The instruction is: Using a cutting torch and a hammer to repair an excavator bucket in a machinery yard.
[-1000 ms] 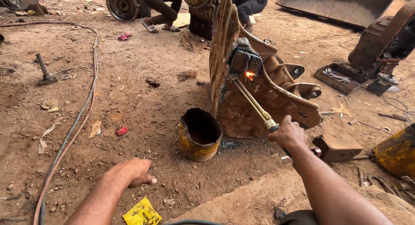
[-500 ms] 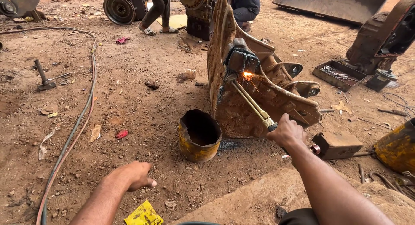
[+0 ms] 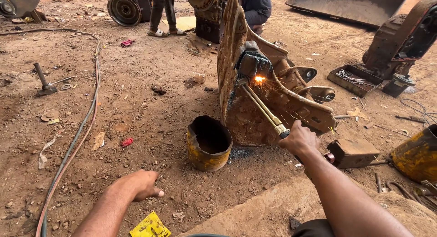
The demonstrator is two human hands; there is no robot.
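At the work point: a long brass cutting torch [image 3: 263,108] runs from the right hand up to a rusty excavator bucket [image 3: 268,105] standing on edge; a bright flame and sparks show at its tip against the dark block on the bucket.
Right hand: the right hand [image 3: 298,139] is clenched around the torch's lower end, arm extended.
Left hand: the left hand [image 3: 139,184] rests knuckles-down on the dirt, fingers curled, holding nothing.
Adjacent: a dented yellow drum [image 3: 208,143] stands just left of the bucket's base; a yellow scrap [image 3: 149,227] lies near the left forearm.
Surroundings: hoses [image 3: 79,127] trail across the ground at left; a rusty metal block [image 3: 353,152] lies right of the hand.
Background: a standing person's legs [image 3: 163,11] show behind.
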